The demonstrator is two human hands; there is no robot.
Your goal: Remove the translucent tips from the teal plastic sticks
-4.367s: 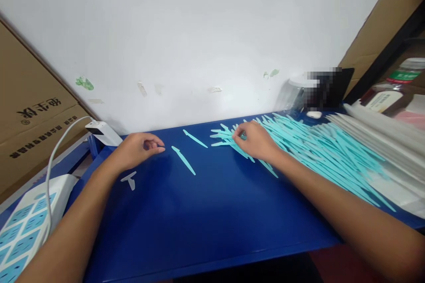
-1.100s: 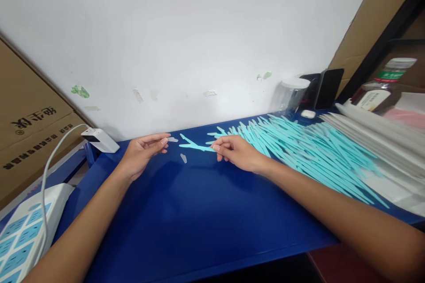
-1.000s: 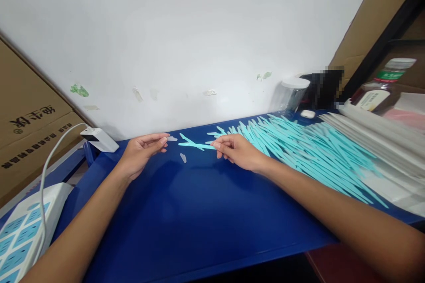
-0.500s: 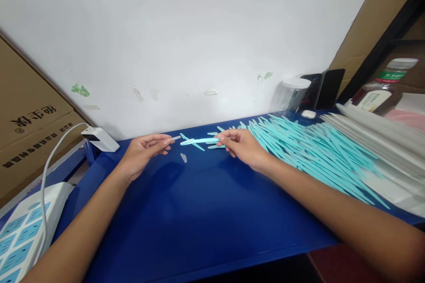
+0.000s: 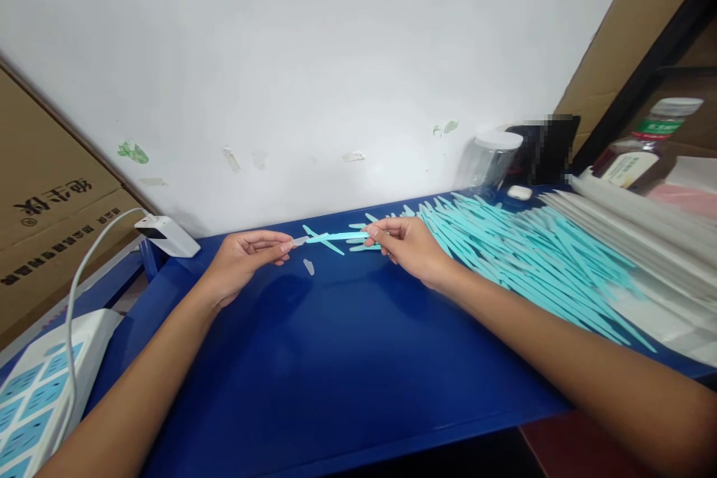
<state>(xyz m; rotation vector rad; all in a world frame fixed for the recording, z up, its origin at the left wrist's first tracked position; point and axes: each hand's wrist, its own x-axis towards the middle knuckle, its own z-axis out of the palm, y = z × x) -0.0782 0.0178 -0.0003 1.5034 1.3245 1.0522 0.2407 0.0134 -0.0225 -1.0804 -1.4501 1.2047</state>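
My right hand (image 5: pixel 408 245) pinches the handle of a turquoise eyebrow razor (image 5: pixel 346 236), its blade end pointing left. Between the thumb and fingers of my left hand (image 5: pixel 246 260) is a small clear blade cap (image 5: pixel 300 242). The cap meets the razor's tip; how far it sits over the blade I cannot tell. Behind the held razor, another turquoise razor (image 5: pixel 334 247) lies on the blue table (image 5: pixel 336 358). A second clear cap (image 5: pixel 308 267) rests on the table just below. To the right spreads a large pile of turquoise razors (image 5: pixel 520 261), partly behind my right forearm.
At the back right stand a lidded clear jar (image 5: pixel 493 160), a small white case (image 5: pixel 520 193) and a dark upright device (image 5: pixel 552 149). Stacked white sleeves (image 5: pixel 638 239) and a bottle (image 5: pixel 644 146) are far right. Left are a white charger (image 5: pixel 168 235) and a power strip (image 5: pixel 50 381).
The clear cap and the razor's blade end have come together, closing the small gap between them. The held razor has turned, showing its blade end more edge-on.
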